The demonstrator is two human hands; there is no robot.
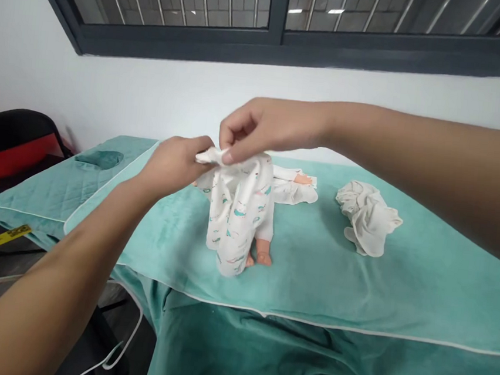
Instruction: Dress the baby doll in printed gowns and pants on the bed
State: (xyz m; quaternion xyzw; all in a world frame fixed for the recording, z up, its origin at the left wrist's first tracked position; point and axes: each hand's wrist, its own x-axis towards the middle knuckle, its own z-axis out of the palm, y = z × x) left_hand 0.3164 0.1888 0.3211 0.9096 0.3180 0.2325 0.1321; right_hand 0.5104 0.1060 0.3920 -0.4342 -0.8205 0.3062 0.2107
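A white baby garment (237, 218) with small green and pink prints hangs in folds between my hands. My left hand (176, 161) is closed on its upper left edge. Pinched between the thumb and fingers of my right hand (267, 129) is the top edge of the same garment. Behind and below it lies a baby doll (264, 252), mostly hidden by the hanging cloth. The doll's feet show under the garment, and one arm in a white sleeve (287, 173) reaches out to the right. I cannot see the doll's head.
A crumpled white cloth (367, 219) lies to the right on the green bed cover (303, 281). At the left is a quilted section with a face hole (99, 159), beside a black and red chair (15, 150). A white wall and a dark-framed window (275, 37) stand behind the bed.
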